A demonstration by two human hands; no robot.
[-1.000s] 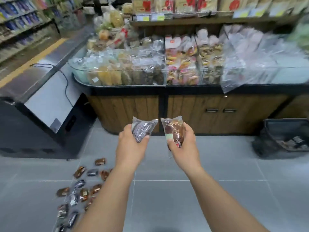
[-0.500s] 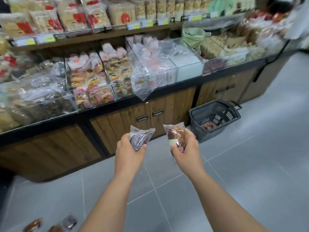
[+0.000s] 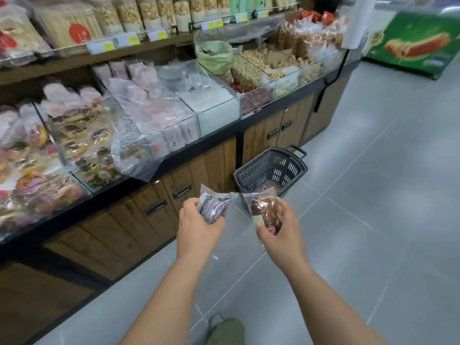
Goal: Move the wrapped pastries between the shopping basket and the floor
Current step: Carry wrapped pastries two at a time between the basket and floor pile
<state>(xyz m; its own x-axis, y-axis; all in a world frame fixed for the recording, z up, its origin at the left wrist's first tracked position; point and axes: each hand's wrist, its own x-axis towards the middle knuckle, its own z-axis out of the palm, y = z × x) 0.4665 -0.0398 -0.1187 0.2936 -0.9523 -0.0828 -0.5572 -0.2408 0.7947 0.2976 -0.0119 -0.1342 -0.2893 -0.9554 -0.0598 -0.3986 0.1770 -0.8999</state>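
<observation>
Head view: the left hand (image 3: 199,227) grips a dark purple wrapped pastry (image 3: 214,207), fingers curled round its lower half. The right hand (image 3: 282,236) clamps a brown wrapped pastry (image 3: 266,210) between thumb and fingers. The crimped top corners of the two wrappers almost meet; whether they touch cannot be told. Both pastries are held in the air over the grey tiled floor (image 3: 373,220), near the dark shopping basket (image 3: 282,170) and short of its near rim. The basket stands on the floor, its far side close to the wooden cabinet doors (image 3: 174,195) under the black edge of the display counter (image 3: 199,148). To the right of the basket and the arms the floor runs wide towards a green freezer chest (image 3: 418,43).
</observation>
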